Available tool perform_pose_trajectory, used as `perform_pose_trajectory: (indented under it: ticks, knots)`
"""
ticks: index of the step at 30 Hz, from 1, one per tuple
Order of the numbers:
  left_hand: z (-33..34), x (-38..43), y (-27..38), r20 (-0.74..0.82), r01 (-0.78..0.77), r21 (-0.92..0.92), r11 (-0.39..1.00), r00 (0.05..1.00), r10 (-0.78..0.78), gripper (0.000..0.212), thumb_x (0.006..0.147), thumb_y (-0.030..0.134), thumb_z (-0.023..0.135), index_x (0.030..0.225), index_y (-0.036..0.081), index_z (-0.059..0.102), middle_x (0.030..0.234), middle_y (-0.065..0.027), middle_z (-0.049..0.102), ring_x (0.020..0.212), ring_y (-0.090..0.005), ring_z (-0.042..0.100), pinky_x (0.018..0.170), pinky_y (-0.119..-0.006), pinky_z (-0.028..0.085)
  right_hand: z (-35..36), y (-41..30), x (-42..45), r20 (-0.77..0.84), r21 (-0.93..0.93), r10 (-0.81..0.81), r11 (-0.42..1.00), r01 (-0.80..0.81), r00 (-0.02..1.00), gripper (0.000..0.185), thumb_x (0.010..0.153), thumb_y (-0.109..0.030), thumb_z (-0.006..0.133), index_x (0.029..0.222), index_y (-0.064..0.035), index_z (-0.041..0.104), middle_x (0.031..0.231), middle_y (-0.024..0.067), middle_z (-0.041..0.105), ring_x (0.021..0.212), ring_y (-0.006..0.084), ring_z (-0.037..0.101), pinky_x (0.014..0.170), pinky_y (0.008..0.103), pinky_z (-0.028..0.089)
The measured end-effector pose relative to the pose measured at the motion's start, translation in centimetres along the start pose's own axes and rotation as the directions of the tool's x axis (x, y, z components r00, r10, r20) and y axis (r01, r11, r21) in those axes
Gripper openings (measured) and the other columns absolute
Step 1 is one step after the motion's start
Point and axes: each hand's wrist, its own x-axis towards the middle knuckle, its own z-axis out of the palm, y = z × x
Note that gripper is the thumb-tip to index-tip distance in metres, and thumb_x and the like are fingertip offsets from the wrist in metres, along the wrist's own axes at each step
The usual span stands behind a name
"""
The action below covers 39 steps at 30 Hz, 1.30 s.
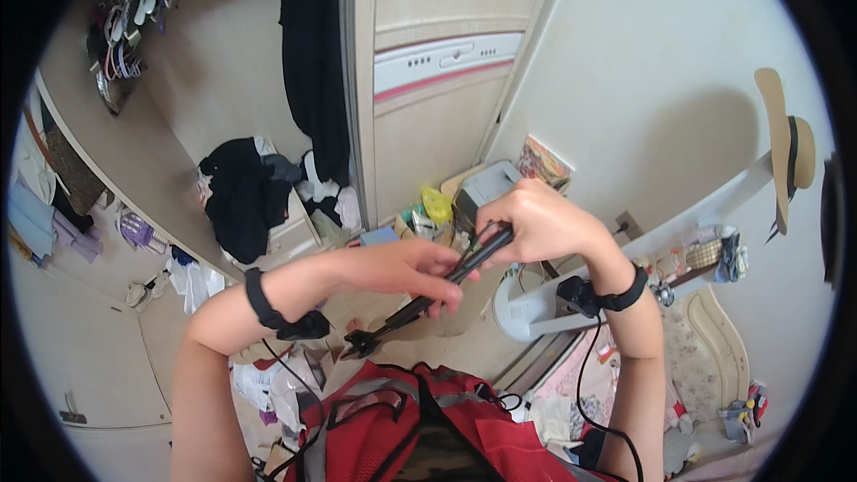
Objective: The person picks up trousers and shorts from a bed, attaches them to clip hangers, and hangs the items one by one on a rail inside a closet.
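Observation:
Both my hands are on a black stick (473, 264), which looks like a selfie stick, slanting in front of my red vest. My right hand (539, 224) grips its upper end, with a thin dark cord or strap by the fingers. Lower along the shaft, my left hand (418, 274) holds it with the thumb in front and the fingers partly hidden behind. At the lower left end is a black clamp-like head (362, 344), close above the vest. Black straps with small devices circle both my forearms, and cables run down from them.
An open wardrobe holds a heap of dark clothes (248, 194) and hanging hangers (124, 30). Beyond my hands stand a grey printer-like box (487, 186) and a yellow plastic bag (436, 204). A white round-based stand (512, 311) is at right. A straw hat (785, 150) hangs on the wall.

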Motion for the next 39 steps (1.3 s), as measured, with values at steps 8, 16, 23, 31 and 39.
perform_pose_trajectory:
  ticks: [8,16,23,31,39]
  knots:
    - [-8.4,-3.7,-1.1,-0.236,0.088,-0.131,0.987,0.965,-0.117,0.020,0.090,0.025,0.059,0.085,0.007,0.051,0.059,0.0000,0.049,0.050,-0.0119,0.054,0.051,-0.026,0.045,-1.0,-0.7,7.8,-0.443,-0.403,-0.213,0.915,0.019,0.871,0.026,0.074,-0.029,0.071,0.071,-0.0065,0.059,0.065,0.0076,0.059,0.059,0.0290,0.059,0.051,0.0375,0.045]
    - [-18.1,-12.0,0.3,-0.361,-0.016,-0.233,0.972,0.930,-0.071,0.021,0.095,0.026,0.049,0.096,0.005,0.052,0.069,-0.0027,0.053,0.062,-0.0144,0.058,0.061,-0.028,0.049,-0.7,0.4,13.6,-0.361,-0.328,-0.123,0.945,-0.002,0.924,0.025,0.079,-0.028,0.067,0.064,-0.0085,0.061,0.058,0.0063,0.056,0.053,0.0255,0.057,0.047,0.0352,0.043]
    - [-25.9,-12.9,2.1,-0.575,-0.372,-0.292,0.881,0.804,0.148,0.039,0.096,0.030,0.048,0.124,0.004,0.039,0.087,-0.0052,0.061,0.078,-0.0177,0.064,0.065,-0.027,0.048,4.4,2.7,21.1,-0.220,-0.202,-0.194,0.968,0.150,0.956,0.017,0.076,-0.019,0.065,0.064,-0.0076,0.059,0.056,0.0071,0.056,0.050,0.0263,0.057,0.047,0.0354,0.046]
    - [-33.9,-13.7,8.3,-0.725,-0.142,-0.011,0.990,0.683,0.091,0.037,0.093,0.021,0.050,0.124,0.000,0.042,0.086,-0.0110,0.065,0.074,-0.0207,0.067,0.062,-0.027,0.051,5.2,8.6,20.0,-0.042,-0.083,0.007,0.997,-0.011,0.999,0.017,0.074,-0.023,0.063,0.065,-0.0083,0.059,0.056,0.0077,0.057,0.050,0.0283,0.057,0.049,0.0372,0.046]
    - [-41.9,-11.1,14.8,-0.849,-0.101,0.311,0.945,0.416,0.324,0.031,0.089,0.032,0.053,0.077,0.004,0.059,0.061,-0.0061,0.061,0.046,-0.0106,0.054,0.043,-0.022,0.040,12.1,16.8,8.9,-0.250,0.438,0.595,0.773,-0.458,0.764,0.013,0.078,-0.011,0.057,0.070,-0.0004,0.058,0.052,0.0083,0.054,0.048,0.0149,0.051,0.048,0.0310,0.041]
